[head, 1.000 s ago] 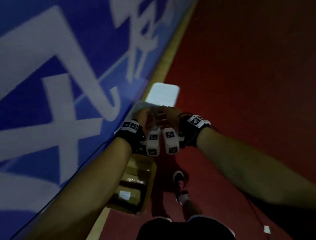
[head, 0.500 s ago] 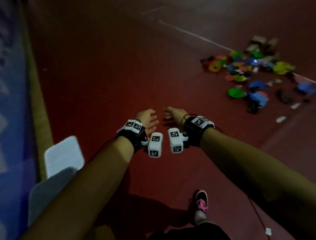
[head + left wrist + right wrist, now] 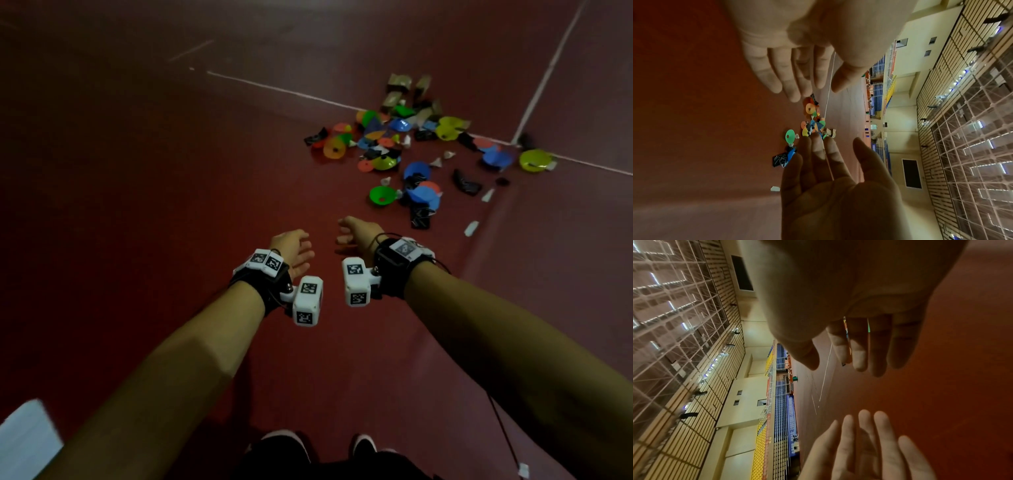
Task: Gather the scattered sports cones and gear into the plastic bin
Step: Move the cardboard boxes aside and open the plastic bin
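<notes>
A pile of coloured disc cones and dark gear lies on the red floor, ahead and to the right of me. It includes a green cone (image 3: 381,196), a blue cone (image 3: 416,170), an orange cone (image 3: 334,149) and a yellow-green cone (image 3: 534,160). Black gear (image 3: 466,183) and small white pieces lie among them. My left hand (image 3: 294,250) and right hand (image 3: 352,231) are held out side by side, well short of the pile. Both are empty with relaxed fingers. The left wrist view shows the left hand (image 3: 813,87), the right hand (image 3: 830,154) and the pile (image 3: 812,120) beyond.
White court lines (image 3: 291,91) cross the floor behind the pile. A pale flat object (image 3: 24,442) sits at the bottom left corner; I cannot tell what it is. My shoes (image 3: 363,445) show at the bottom edge. Stands and a wall (image 3: 781,402) are far off.
The view has swung from the blue wall banner to the red floor and the pile. My hands, held close together before, have parted slightly and hang open.
</notes>
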### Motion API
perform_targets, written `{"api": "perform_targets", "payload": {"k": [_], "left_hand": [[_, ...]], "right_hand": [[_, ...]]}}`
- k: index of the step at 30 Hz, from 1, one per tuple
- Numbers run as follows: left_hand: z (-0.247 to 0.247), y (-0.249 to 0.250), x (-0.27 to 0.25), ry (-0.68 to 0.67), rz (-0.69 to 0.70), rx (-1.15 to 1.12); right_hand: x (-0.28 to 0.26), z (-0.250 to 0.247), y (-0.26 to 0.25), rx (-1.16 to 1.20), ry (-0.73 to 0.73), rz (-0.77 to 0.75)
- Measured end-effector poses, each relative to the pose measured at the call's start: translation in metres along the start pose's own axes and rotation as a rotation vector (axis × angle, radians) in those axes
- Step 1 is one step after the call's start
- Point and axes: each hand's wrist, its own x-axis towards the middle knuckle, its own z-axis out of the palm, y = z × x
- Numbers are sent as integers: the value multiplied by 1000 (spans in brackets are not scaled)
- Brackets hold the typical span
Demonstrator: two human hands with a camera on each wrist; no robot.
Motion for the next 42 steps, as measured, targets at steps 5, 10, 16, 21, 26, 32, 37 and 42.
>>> {"api": "perform_targets", "payload": {"k": [5, 10, 16, 21, 26, 32, 37, 42], "left_hand": [[48, 42, 95, -35, -6, 42], [69, 96, 206, -70, 4, 81], [88, 215, 344, -113, 18, 130], [121, 300, 443, -120, 22, 138], [172, 364, 540, -112, 12, 139], [203, 448, 669, 0, 22, 139], [204, 537, 764, 110, 34, 54], [201, 597, 867, 166, 10, 5]], "right_hand": [[89, -9, -45, 72, 27, -5], [185, 5, -105, 28, 58, -18], [313, 30, -209, 28, 136, -37], [395, 29, -291, 2, 154, -38], [506, 22, -356, 62, 180, -21], [667, 31, -438, 85, 77, 21], [780, 74, -534, 17, -65, -11], [875, 118, -588, -109, -143, 37]]}}
